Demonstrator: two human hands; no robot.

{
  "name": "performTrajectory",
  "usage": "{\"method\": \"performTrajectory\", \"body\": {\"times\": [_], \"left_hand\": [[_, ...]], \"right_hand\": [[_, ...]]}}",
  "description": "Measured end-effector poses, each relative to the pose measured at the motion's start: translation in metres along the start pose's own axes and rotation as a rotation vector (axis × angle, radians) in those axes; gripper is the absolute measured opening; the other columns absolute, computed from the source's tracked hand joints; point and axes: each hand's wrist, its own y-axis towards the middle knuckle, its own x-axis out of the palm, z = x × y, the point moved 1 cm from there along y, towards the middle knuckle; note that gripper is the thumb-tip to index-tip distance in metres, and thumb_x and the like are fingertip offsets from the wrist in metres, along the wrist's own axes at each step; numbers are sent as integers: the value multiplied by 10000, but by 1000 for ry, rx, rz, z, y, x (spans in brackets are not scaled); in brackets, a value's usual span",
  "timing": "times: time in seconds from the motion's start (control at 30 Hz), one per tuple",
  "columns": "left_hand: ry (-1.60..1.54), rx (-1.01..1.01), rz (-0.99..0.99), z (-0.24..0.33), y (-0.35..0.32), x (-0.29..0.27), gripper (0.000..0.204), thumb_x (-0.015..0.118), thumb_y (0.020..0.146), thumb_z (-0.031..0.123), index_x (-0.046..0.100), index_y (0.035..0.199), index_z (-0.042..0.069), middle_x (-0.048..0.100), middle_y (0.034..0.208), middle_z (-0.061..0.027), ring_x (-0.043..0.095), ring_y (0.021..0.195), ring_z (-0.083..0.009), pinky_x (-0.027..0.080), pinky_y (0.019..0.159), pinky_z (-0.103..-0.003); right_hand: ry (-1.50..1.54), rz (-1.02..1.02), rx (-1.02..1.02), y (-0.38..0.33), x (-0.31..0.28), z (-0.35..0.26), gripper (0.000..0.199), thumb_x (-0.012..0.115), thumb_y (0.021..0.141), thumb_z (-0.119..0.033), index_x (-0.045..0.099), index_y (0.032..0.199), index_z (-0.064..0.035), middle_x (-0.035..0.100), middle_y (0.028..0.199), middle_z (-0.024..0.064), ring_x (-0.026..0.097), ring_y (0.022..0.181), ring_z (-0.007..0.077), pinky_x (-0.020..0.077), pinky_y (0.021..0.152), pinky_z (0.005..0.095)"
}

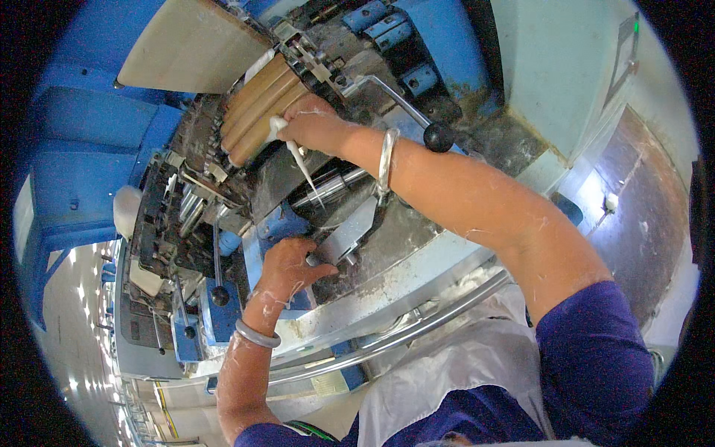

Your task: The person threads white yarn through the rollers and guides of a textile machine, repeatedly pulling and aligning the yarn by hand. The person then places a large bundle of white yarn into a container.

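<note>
My right hand [313,128] reaches up to the tan rollers [262,104] of a machine, its fingers closed on a tuft of white fibre [278,125]. A thin tapering strand of the same fibre hangs from it toward a shiny metal roller [328,188]. Lower down, my left hand [287,270] curves beside the end of a grey metal arm [350,232], thumb and fingers apart. Whether it touches the arm I cannot tell. White lint clings to both forearms.
A lever with a black ball knob [439,137] juts out near my right forearm. Another black-knobbed lever [220,296] stands left of my left hand. A broad cream panel [190,48] rises above the rollers. A curved metal rail [387,339] runs along the front, close to my apron.
</note>
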Motion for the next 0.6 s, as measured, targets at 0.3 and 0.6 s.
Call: {"method": "performTrajectory", "body": {"times": [0.3,0.6], "left_hand": [[-347,-14,312,16,-22,-27,425,861,586,130,584,898,50,580,727,-87,549,648,-206,455,623,-319],[-860,-37,502,-8,-26,-27,318,802,689,9,626,952,37,622,887,6,560,801,-80,468,713,-237]], "right_hand": [[109,158,-116,-12,-7,-9,179,694,713,-232,693,791,-71,679,809,156,664,789,302,529,716,388],[141,138,-122,0,-1,0,232,730,681,-26,615,879,14,659,757,150,663,627,204,527,539,332]]}}
